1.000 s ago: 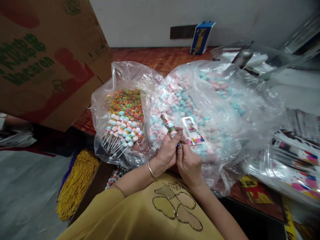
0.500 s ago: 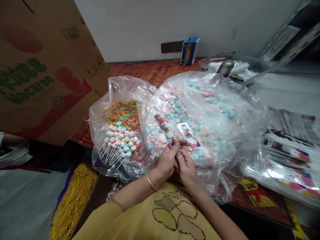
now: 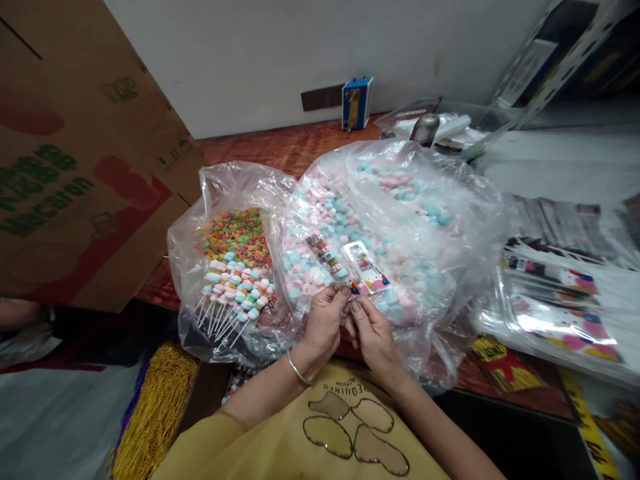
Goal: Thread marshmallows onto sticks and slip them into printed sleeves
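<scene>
A plain grey-white wall [image 3: 240,73] rises behind a table [image 3: 280,152] with a reddish-brown, wood-grained top. A dark strip [image 3: 321,99] runs low along the wall. At upper right stands a pale, slotted frame [image 3: 570,72], with a whitish surface [image 3: 560,153] below it. The floor [image 3: 60,420] at lower left is grey. Light is dull, with deep shadow beneath the table.

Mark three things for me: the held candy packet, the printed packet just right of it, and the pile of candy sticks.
Held candy packet [image 3: 326,256], head view: middle of its visible length.
Printed packet [image 3: 364,265], head view: middle of its front.
Candy sticks [image 3: 237,285], head view: candy ends, mid-pile.
</scene>
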The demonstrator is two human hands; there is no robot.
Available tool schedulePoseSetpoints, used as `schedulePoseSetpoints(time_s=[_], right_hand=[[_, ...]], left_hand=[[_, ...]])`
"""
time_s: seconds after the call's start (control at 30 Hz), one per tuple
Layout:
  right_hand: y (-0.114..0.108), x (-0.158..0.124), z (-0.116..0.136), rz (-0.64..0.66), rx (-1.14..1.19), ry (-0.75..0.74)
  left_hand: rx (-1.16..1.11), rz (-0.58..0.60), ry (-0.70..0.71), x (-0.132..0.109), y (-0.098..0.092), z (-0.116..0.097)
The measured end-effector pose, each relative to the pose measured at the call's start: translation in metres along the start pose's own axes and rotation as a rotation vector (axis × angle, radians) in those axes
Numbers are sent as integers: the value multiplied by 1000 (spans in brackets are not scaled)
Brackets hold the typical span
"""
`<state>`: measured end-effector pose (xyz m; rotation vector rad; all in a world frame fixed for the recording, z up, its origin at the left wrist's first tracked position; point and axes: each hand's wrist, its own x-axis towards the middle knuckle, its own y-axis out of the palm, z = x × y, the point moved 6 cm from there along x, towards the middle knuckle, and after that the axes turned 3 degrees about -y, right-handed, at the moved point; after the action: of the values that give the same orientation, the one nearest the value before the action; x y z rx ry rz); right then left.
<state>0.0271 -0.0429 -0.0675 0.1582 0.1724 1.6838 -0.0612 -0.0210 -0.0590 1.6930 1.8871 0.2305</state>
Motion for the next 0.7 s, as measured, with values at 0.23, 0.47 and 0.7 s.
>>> schedulePoseSetpoints(time_s=[0.23,0.47,0.7], right_hand=[[-19,1,-1,-237,188,31],[-13,-9,-2,-71,589,218],[11,-38,4,343,757,459]], left_hand=[[302,8,49,-10,5,6],[237,198,-137,-24,8,15],[107,398,-275,-17,12,8]])
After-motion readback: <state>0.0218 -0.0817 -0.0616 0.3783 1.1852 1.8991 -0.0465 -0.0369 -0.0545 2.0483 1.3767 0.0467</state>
